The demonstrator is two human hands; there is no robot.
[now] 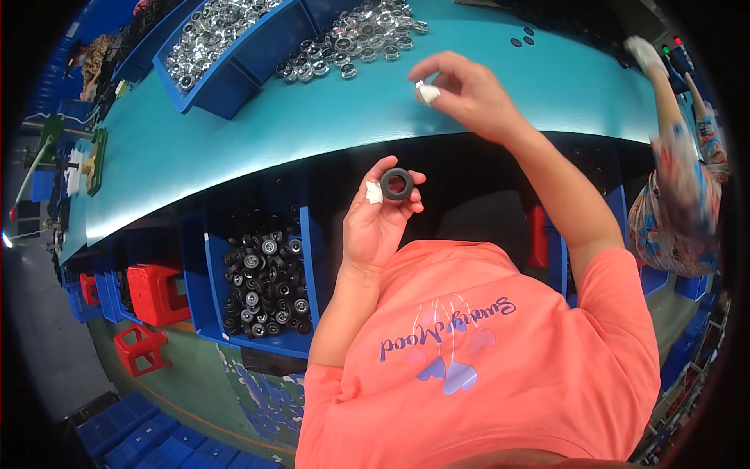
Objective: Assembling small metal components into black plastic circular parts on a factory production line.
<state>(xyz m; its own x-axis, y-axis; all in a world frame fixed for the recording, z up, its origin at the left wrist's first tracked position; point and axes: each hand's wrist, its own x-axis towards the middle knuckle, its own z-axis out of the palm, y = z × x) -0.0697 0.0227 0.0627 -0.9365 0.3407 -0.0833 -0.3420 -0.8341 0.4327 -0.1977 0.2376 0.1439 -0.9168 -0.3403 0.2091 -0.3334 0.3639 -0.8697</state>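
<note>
Just on my side of the teal workbench's near edge, my left hand holds a black tyre-like ring, best kept steady with its hole unobstructed, while my right hand curls loosely over the workbench, holding what I cannot tell.

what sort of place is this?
Probably a factory assembly line for small wheels: a blue plastic bin heaped with clear hub-like discs on a long teal workbench, small black-tyred wheels in another bin below, and a co-worker at the same bench.
</note>
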